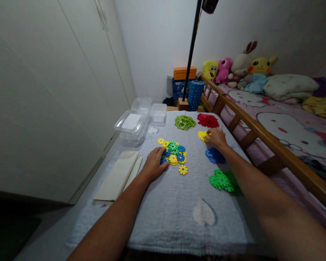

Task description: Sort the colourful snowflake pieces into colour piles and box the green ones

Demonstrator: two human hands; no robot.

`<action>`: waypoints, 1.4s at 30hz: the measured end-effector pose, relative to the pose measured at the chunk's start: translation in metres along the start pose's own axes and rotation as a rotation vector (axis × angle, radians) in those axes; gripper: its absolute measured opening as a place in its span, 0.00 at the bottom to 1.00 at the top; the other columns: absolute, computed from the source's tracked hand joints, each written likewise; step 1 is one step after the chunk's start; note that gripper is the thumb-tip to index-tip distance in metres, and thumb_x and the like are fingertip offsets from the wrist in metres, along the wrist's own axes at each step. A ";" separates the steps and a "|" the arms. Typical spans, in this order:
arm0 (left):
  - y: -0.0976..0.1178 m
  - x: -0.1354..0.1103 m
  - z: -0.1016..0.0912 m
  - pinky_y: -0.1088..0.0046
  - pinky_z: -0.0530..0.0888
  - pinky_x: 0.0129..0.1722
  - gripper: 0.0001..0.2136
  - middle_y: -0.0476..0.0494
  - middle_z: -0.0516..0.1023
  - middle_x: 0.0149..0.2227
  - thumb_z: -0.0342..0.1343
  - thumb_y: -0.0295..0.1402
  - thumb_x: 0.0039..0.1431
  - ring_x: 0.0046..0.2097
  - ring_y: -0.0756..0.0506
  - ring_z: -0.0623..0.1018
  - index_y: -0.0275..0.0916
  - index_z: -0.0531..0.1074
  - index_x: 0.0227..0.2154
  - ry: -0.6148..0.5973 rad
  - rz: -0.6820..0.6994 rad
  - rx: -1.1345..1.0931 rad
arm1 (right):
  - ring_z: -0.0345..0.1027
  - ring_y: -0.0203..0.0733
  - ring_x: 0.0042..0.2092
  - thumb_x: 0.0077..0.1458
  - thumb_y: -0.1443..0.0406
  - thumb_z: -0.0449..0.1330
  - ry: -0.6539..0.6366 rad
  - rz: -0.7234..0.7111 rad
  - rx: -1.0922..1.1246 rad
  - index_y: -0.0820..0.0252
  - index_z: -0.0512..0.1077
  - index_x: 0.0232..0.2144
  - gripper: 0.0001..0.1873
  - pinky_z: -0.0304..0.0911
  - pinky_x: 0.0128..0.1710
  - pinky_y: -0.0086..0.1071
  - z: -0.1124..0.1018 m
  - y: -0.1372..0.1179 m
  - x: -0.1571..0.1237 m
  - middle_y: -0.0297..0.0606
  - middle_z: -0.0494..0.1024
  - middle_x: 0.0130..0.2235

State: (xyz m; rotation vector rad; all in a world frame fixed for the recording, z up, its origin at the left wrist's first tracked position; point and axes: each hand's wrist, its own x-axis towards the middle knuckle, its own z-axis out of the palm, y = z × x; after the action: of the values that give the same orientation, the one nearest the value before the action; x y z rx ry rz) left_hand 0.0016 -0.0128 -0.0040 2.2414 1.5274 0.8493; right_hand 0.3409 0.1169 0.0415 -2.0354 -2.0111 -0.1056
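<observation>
A mixed heap of notched plastic discs in yellow, blue and green point(174, 152) lies mid-table. My left hand point(154, 162) rests against the heap's left edge, fingers spread and partly over the blue ones. Farther right, my right hand point(217, 138) is at a small group of yellow discs point(202, 136), with thumb and fingertips pinched on a yellow disc, mostly hidden by the fingers. Closer to me are blue discs point(213, 155) and green discs point(221, 180), both partly behind my right forearm. Light-green pieces point(185, 122) and red pieces point(208, 120) are piled at the far end.
Clear plastic containers point(122, 123) stand at the back left, one with a white sheet on its lid. A folded beige cloth point(118, 174) lies left of my forearm. A wooden bed rail point(250, 125) borders the table's right side; a black pole point(191, 54) rises behind.
</observation>
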 end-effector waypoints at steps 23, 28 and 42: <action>0.001 0.000 -0.001 0.52 0.68 0.64 0.28 0.34 0.69 0.60 0.62 0.37 0.55 0.61 0.35 0.71 0.40 0.66 0.59 -0.018 -0.006 0.013 | 0.68 0.45 0.46 0.57 0.66 0.62 -0.165 -0.464 0.306 0.60 0.76 0.41 0.09 0.61 0.51 0.36 0.001 -0.087 -0.095 0.43 0.77 0.42; 0.000 -0.001 0.000 0.53 0.67 0.64 0.27 0.33 0.70 0.60 0.62 0.36 0.56 0.62 0.35 0.70 0.38 0.66 0.59 -0.018 -0.012 0.013 | 0.67 0.46 0.45 0.54 0.64 0.65 -0.150 -0.447 0.362 0.61 0.74 0.44 0.14 0.62 0.48 0.36 0.010 -0.104 -0.119 0.43 0.75 0.42; -0.001 0.000 0.000 0.53 0.68 0.64 0.27 0.34 0.70 0.59 0.62 0.36 0.55 0.61 0.35 0.71 0.39 0.66 0.58 -0.017 -0.003 0.015 | 0.69 0.44 0.45 0.51 0.68 0.62 -0.109 -0.415 0.490 0.59 0.74 0.41 0.13 0.64 0.48 0.36 0.009 -0.086 -0.104 0.42 0.76 0.42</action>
State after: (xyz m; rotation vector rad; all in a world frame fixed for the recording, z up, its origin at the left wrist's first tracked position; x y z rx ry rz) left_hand 0.0012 -0.0129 -0.0047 2.2497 1.5344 0.8192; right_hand 0.2513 0.0177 0.0203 -1.3398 -2.2221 0.3859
